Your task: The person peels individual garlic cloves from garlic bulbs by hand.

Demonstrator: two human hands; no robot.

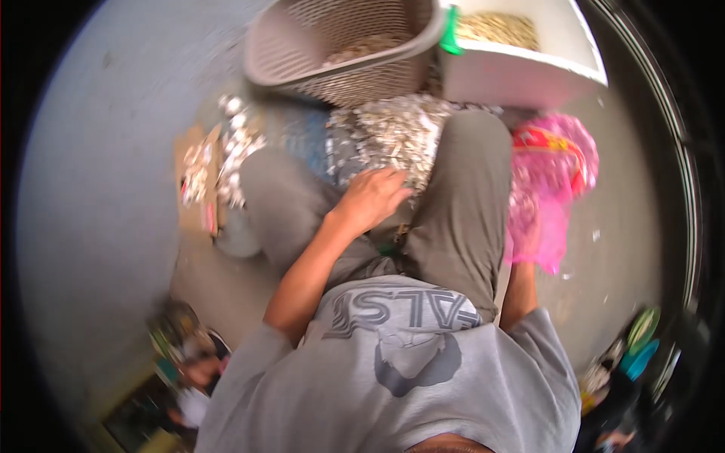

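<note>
My left hand (370, 198) hangs between my knees at the near edge of a heap of small silvery pieces that look like dried fish (400, 132). Its fingers point right, slightly bent and apart, and I see nothing held in them. My right hand is hidden by a pink plastic bag (545, 215) with a red and yellow print, beside my right knee. Only the forearm shows below the bag, so I cannot see whether the fingers grip it.
Beyond the heap stand a beige slatted basket (276, 64) and a white foam box (521, 72), both holding small pale pieces. A green object (451, 32) sits on the box rim. To the left lie a piece of cardboard (209, 217) and white clumps (238, 143). People appear blurred behind.
</note>
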